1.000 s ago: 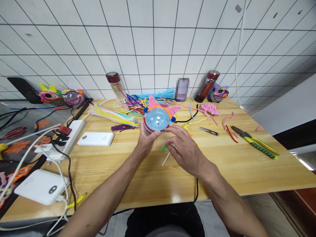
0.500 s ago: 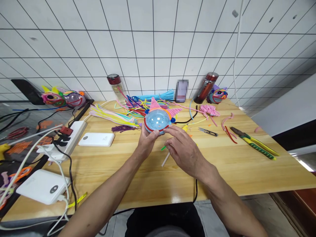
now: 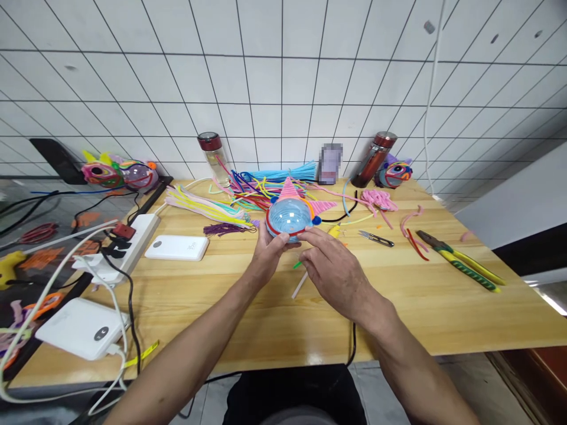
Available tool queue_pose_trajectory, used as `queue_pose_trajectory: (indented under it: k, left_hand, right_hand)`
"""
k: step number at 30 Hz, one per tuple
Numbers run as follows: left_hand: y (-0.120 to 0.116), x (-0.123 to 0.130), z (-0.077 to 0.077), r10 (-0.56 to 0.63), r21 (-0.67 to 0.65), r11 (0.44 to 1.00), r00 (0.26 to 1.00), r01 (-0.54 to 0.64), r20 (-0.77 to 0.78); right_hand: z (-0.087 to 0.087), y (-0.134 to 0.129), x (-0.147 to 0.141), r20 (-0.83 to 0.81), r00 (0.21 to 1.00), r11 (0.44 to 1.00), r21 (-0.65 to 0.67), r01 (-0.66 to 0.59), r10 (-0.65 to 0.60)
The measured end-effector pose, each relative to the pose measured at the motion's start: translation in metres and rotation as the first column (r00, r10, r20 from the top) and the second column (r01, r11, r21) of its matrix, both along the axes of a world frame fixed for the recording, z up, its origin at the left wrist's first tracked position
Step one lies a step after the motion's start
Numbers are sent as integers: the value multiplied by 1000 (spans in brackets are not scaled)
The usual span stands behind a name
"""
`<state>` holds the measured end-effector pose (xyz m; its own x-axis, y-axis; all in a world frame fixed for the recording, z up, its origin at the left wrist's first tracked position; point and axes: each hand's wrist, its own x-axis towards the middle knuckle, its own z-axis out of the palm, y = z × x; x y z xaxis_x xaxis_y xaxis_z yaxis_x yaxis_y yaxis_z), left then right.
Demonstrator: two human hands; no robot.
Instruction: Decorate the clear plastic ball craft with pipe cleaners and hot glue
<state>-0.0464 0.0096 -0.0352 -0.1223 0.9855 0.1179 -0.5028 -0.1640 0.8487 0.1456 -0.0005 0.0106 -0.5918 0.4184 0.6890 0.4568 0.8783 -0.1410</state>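
Observation:
A clear blue plastic ball [image 3: 289,219] is in my hands above the middle of the table. Red pipe cleaner edges it, and pink coiled triangles, an orange strip and dark blue pompoms decorate its far side. My left hand [image 3: 268,252] grips the ball from the lower left, thumb on the near rim. The fingers of my right hand [image 3: 335,268] are bent together and press on the near right rim. Under that hand, a white stick [image 3: 300,285], a small green piece [image 3: 297,265] and a yellow tip [image 3: 335,230] show partly; the rest is hidden.
Pipe cleaner bundles [image 3: 208,206] lie behind the ball. Thread snips [image 3: 375,238] and pliers [image 3: 460,260] are at right. Two bottles [image 3: 374,159] and a phone [image 3: 330,164] stand by the wall. Power banks [image 3: 177,248], a power strip [image 3: 128,251] and cables occupy the left.
The view has swung slightly, shifting most things a little to the right. The ball has turned a little, its pink triangles moving right. Both hands keep their places on it.

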Motion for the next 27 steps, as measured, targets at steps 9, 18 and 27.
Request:
queue_pose_trajectory:
  k: [9, 18, 27]
  left_hand:
    - [-3, 6, 2, 39, -9, 999, 999, -39, -31]
    - [-4, 7, 3, 38, -24, 999, 999, -39, -6]
    - [-4, 7, 2, 44, -45, 998, 999, -44, 9]
  right_hand:
    - [-4, -5, -6, 11, 1000, 1000, -6, -8, 8]
    - [2, -8, -3, 19, 999, 999, -12, -29, 30]
    - [4, -8, -3, 24, 999, 999, -36, -31, 32]
